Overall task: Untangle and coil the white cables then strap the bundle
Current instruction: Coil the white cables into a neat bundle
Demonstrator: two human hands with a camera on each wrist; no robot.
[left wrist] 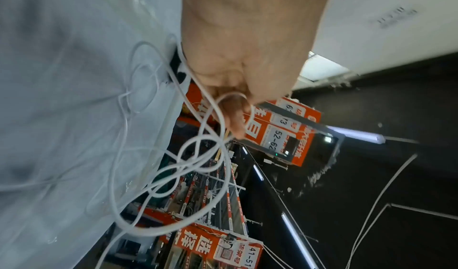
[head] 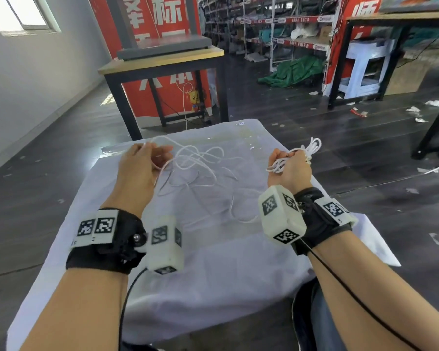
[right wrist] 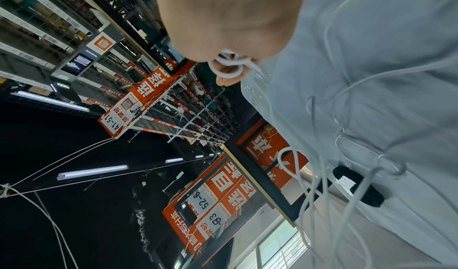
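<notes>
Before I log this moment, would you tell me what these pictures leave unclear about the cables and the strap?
- How many white cables there are: head view, the loops overlap on the cloth.
- The size of the coil in the right hand: its fingers cover it in the head and right wrist views.
- Any strap: I cannot pick one out in any view.

Warehouse: long stock shelving (head: 284,29) with red aisle signs (right wrist: 116,116) beyond the fingers, litter-strewn dark floor (head: 302,115).

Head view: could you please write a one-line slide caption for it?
Left hand lifts a strand from tangled white cables on the cloth-covered table while the right hand grips a gathered bunch.
</notes>
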